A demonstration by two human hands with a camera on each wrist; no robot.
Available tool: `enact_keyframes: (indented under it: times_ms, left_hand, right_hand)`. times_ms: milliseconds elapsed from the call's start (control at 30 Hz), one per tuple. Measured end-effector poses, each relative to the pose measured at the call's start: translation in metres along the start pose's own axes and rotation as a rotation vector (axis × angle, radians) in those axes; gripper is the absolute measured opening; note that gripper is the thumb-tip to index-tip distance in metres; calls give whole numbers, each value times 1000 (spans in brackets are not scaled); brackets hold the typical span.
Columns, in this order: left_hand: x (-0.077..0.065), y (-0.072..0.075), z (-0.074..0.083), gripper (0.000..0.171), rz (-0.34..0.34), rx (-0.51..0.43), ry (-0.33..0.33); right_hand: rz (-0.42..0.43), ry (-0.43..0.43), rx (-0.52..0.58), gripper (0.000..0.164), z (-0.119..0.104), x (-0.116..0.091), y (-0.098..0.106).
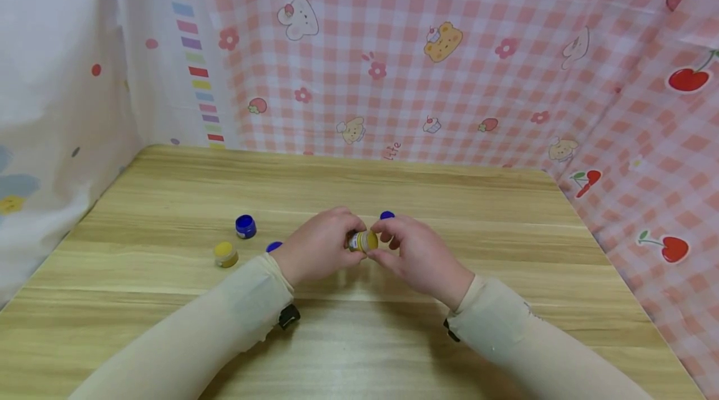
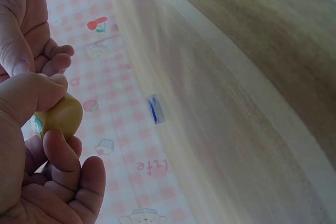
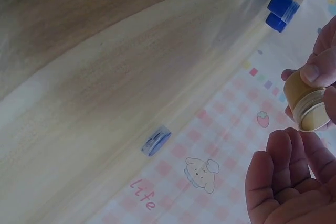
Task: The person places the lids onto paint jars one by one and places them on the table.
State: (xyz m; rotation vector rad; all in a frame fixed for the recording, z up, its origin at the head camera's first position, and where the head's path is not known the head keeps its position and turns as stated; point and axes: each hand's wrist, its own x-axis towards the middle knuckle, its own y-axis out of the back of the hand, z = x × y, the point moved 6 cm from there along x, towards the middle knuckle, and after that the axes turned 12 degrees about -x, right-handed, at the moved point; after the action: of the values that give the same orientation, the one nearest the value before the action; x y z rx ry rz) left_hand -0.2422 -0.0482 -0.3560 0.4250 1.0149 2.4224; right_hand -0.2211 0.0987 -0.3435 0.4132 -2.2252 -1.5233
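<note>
A small yellow paint jar [image 1: 362, 241] with a pale label is held up over the table, lying on its side. My left hand [image 1: 322, 244] grips its body between thumb and fingers. The left wrist view shows the jar's rounded yellow bottom [image 2: 65, 116] between thumb and fingertips. My right hand [image 1: 418, 253] has thumb and index fingertip on either side of the clear ridged lid end [image 3: 313, 111], pinching it. In the right wrist view its other fingers [image 3: 281, 156] are stretched out below the jar.
A blue paint jar [image 1: 245, 226] and a yellow one [image 1: 226, 254] stand at the left. Another blue piece [image 1: 274, 246] shows partly behind my left wrist. Behind my right hand lies a clear, blue-stained cap [image 3: 156, 141]. Patterned cloth [image 1: 393, 75] borders the wooden table [image 1: 359, 337].
</note>
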Motion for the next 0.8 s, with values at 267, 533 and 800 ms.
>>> enact_keyframes:
  times_ms: [267,533,800]
  left_hand:
    - [1,1,0,24,12,2,-25]
    - [0,1,0,25,7,-3,-6]
    - [0,1,-1,24,-1,-10,6]
  right_hand:
    - [9,7,-3,37,-1,-2,2]
    - [-8,-22,4,34,3,-1,-1]
    - [-1,-5,0,31,2,0,-1]
